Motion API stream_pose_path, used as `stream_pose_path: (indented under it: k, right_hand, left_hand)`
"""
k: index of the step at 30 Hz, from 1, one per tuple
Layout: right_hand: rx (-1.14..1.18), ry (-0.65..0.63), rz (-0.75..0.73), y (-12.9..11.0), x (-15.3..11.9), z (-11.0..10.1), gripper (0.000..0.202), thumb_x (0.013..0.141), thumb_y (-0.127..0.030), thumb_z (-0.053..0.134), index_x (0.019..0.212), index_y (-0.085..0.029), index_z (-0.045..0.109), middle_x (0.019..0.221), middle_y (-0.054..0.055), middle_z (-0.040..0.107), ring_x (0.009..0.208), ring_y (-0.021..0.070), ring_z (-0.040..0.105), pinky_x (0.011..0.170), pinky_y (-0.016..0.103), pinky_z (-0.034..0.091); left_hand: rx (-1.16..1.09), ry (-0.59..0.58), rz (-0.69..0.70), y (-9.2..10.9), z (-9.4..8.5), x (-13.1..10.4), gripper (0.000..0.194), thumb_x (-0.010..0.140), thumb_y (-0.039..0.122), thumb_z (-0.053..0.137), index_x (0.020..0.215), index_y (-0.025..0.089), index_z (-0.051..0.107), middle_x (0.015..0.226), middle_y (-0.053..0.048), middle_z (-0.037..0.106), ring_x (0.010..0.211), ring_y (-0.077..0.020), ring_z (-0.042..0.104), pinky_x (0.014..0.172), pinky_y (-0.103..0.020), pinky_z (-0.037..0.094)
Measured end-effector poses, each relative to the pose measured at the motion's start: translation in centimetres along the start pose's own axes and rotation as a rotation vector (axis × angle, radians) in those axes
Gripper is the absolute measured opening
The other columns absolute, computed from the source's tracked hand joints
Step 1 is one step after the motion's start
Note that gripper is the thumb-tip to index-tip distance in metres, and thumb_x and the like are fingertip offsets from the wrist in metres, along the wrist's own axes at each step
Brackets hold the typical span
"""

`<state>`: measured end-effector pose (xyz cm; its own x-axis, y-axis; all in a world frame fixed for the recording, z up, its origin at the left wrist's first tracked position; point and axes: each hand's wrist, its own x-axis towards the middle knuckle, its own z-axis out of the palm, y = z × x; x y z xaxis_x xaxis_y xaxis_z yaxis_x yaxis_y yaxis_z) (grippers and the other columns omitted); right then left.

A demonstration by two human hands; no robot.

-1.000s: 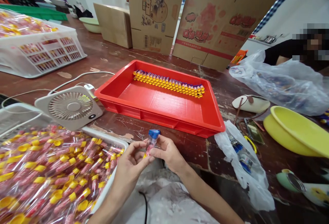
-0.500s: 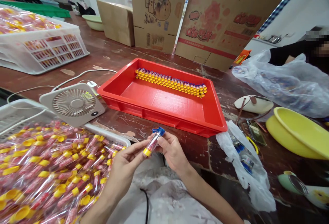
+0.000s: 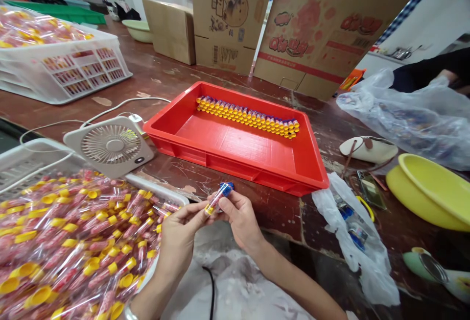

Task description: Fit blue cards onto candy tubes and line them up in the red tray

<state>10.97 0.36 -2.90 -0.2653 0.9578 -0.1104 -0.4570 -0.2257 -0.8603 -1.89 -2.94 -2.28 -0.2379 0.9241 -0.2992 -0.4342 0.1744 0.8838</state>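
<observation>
Above my lap, both hands hold one small candy tube (image 3: 217, 200), tilted, with a yellow cap end low on the left and a blue piece at its upper right end. My left hand (image 3: 180, 229) is closed, fingers pinching the yellow end. My right hand (image 3: 240, 222) is closed too, thumb and fingers on the tube near the blue piece. Just beyond them stands a red tray (image 3: 235, 173). Stacked rows of yellow-capped tubes (image 3: 249, 116) with blue tops lie along its far wall.
Left, a white crate (image 3: 172, 193) brims with loose tubes (image 3: 84, 241); a small fan (image 3: 110, 146) stands at its edge. Another crate (image 3: 88, 67) is behind. Cardboard boxes (image 3: 308, 31) stand at the back. Right are a plastic bag (image 3: 352, 232), yellow basin (image 3: 429, 192) and a co-worker's arm (image 3: 426, 72).
The blue piece now sits closer around the tube's end, and my fingers have shifted slightly along it. The view has shifted a little; the tray and its rows look the same.
</observation>
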Motion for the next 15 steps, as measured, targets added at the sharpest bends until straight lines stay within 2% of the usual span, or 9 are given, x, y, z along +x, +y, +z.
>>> stream_pose_path:
  k: [15]
  right_hand:
    - [0.034,0.012,0.021,0.72,0.13,0.13,0.031,0.077,-0.045,0.078,0.091,-0.017,0.074,0.081,0.004,0.072,0.061,0.0137,0.061,0.055,0.025,0.054]
  left_hand:
    - [-0.017,0.066,0.001,-0.46,0.20,0.27,0.031,0.055,0.033,0.091,0.079,0.016,0.080,0.072,-0.005,0.079,0.061,-0.0147,0.070,0.062,-0.022,0.059]
